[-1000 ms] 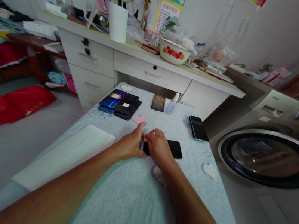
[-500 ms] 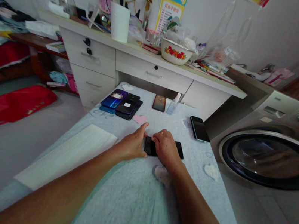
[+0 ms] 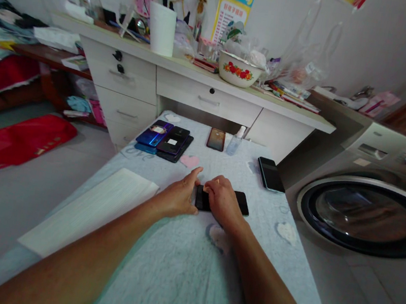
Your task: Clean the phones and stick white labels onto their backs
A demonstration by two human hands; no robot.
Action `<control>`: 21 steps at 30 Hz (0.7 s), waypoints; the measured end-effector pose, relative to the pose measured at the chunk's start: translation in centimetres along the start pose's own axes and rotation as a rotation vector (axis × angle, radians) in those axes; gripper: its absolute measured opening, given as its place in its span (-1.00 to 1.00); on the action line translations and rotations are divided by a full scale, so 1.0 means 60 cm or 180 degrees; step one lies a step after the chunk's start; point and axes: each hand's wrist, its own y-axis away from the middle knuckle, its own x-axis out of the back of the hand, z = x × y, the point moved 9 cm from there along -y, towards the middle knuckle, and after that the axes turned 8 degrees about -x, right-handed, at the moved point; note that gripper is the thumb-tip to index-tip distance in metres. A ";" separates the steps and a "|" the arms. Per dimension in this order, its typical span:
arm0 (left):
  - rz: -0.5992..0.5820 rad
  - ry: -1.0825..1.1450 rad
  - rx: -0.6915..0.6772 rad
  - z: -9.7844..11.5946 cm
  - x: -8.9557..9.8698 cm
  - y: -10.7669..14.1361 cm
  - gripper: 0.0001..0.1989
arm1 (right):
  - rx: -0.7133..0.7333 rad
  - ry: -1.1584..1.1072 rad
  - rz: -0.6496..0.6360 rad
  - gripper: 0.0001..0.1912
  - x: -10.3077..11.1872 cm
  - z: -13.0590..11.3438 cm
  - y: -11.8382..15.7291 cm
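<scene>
A black smartphone (image 3: 240, 203) lies screen up and crosswise on the cloth-covered table. My left hand (image 3: 182, 194) braces its left end, thumb at the near corner and fingers at the far one. Bent over the screen's left half, my right hand (image 3: 223, 196) presses a small pale orange cloth (image 3: 206, 189) against the glass. Most of that cloth is hidden under the fingers. Beyond my hands, a clear spray bottle (image 3: 234, 142) stands upright beside a brown phone case or phone (image 3: 216, 139).
Several stacked phones (image 3: 166, 141) lie at the far left of the table, another phone (image 3: 271, 174) at the right. A long whitish board or sheet (image 3: 95, 212) lies by my left forearm. A drawer desk (image 3: 208, 94) borders the far end; a washing machine (image 3: 374, 164) stands right.
My right hand has shifted slightly left on the screen, and more of the pale orange cloth shows. My left hand stays at the phone's end.
</scene>
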 end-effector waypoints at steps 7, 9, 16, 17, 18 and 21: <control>-0.0038 0.0075 -0.0061 -0.004 -0.003 -0.002 0.10 | 0.0312 -0.0392 -0.0291 -0.76 -0.005 -0.028 0.011; -0.0055 0.0107 -0.0081 -0.004 -0.004 -0.002 0.09 | 0.0410 -0.0452 -0.0370 -0.77 -0.004 -0.033 0.016; -0.0110 0.0176 -0.0037 -0.002 -0.003 0.000 0.08 | 0.0711 -0.0602 -0.0583 -0.77 0.000 -0.049 0.026; -0.0103 0.0202 -0.0039 -0.001 -0.003 0.000 0.08 | 0.0732 -0.0609 -0.0615 -0.77 -0.001 -0.050 0.028; -0.0087 0.0232 -0.0048 -0.001 -0.002 0.000 0.08 | 0.0751 -0.0618 -0.0646 -0.78 -0.001 -0.051 0.029; -0.0044 0.0274 -0.0104 0.000 -0.001 0.000 0.06 | 0.0794 -0.0699 -0.0732 -0.78 -0.001 -0.051 0.033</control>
